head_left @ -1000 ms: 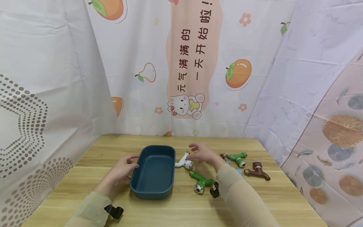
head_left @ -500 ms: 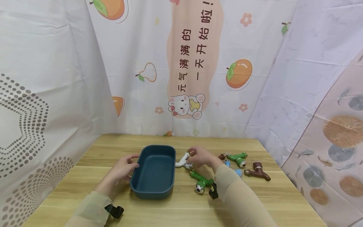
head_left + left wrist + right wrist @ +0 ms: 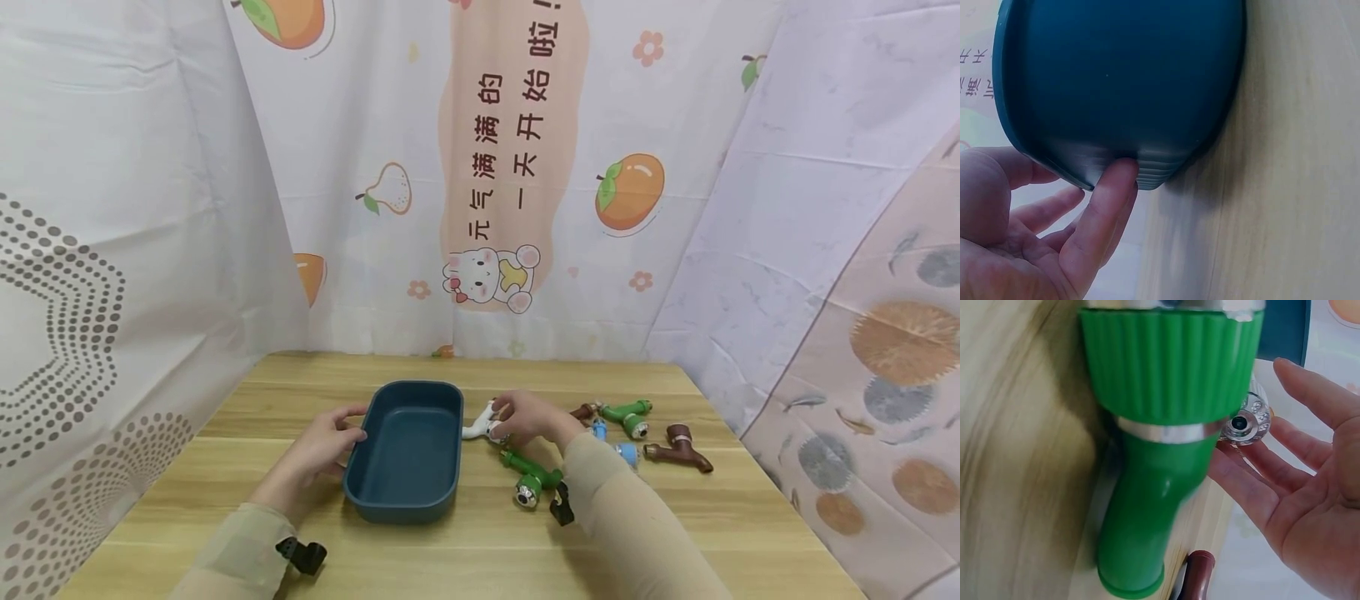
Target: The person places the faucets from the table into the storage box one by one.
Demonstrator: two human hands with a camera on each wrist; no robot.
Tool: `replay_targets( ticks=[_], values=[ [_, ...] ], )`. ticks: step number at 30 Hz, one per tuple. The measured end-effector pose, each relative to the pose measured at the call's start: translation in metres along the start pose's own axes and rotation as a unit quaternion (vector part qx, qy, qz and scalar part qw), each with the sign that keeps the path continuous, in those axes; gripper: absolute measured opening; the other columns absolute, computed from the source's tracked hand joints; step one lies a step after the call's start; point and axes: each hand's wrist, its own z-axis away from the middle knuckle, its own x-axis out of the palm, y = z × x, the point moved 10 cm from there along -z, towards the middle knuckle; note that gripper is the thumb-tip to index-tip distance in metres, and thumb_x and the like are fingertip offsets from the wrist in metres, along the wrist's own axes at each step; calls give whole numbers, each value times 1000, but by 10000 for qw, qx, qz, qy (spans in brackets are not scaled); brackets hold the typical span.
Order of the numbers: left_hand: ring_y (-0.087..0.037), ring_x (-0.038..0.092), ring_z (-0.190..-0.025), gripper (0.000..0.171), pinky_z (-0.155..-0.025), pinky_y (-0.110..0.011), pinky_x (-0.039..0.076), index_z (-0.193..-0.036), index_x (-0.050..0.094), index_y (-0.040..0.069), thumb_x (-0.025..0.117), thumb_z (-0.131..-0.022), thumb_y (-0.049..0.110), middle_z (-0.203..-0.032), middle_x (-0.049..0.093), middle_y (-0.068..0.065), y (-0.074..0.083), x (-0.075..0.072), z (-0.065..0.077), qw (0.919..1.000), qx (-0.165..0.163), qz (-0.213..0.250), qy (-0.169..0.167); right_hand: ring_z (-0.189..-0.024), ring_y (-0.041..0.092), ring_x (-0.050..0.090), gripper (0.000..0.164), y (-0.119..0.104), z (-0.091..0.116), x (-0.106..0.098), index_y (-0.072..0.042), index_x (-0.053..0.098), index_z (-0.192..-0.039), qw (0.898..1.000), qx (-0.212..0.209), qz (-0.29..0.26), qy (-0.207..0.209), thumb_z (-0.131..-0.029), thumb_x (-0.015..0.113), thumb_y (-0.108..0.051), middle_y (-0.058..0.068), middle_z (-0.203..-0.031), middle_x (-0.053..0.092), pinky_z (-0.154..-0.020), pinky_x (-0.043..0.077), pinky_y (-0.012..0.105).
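My left hand [image 3: 321,444] holds the left side of a dark blue-green plastic box [image 3: 401,510], thumb at the rim and fingers against the outer wall [image 3: 1122,94]. My right hand [image 3: 528,417] is lowered around a white faucet [image 3: 476,430] lying just right of the box. In the right wrist view its fingers [image 3: 1254,481] reach behind the faucet's silver knob end [image 3: 1247,422], while the thumb stands apart from it. A green faucet [image 3: 531,477] lies below the right hand and looms large in the right wrist view.
Further right on the wooden table [image 3: 480,558] lie another green faucet [image 3: 630,415], a brown faucet [image 3: 681,450], a blue faucet [image 3: 626,454] partly behind the right forearm, and a dark red-brown piece [image 3: 582,412]. A printed curtain [image 3: 360,275] hangs behind the table.
My right hand has come down and slightly left onto the white faucet, its fingers drawing in around it. The left hand and the box have stayed in place.
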Motion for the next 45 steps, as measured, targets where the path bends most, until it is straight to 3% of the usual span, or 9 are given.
replay_targets(
  ticks=[7,15,24,45],
  values=[
    [-33,65,-95,52,-58,-47,59,-151,46,7,56,-100,8,-120,60,-25,3,-1,1,10000,51,49,-49,-104,28,65,51,-2,-3,-1,0,61,-131,9993,-18,351,100,-87,81,-16,18,-124,63,-78,59,44],
    [-34,64,-96,52,-58,-47,59,-151,47,7,56,-100,8,-119,60,-25,2,-1,1,9999,40,91,-38,-99,25,65,51,0,-9,2,2,61,-129,9996,66,249,123,-85,82,-13,18,-120,63,-80,59,43],
    [-33,65,-95,51,-57,-47,59,-150,49,9,58,-100,8,-119,62,-22,-2,-1,0,10000,49,33,-15,-88,24,68,35,-2,-12,9,4,65,-118,9999,-53,133,82,-87,79,-4,18,-114,64,-74,60,41],
    [-32,66,-94,52,-54,-46,58,-150,49,9,59,-99,9,-120,62,-21,-4,-1,-1,10000,39,-6,29,-90,20,63,30,-5,-11,8,4,68,-113,9988,-19,453,196,-85,78,2,9,-102,65,-76,59,36]
  ],
)
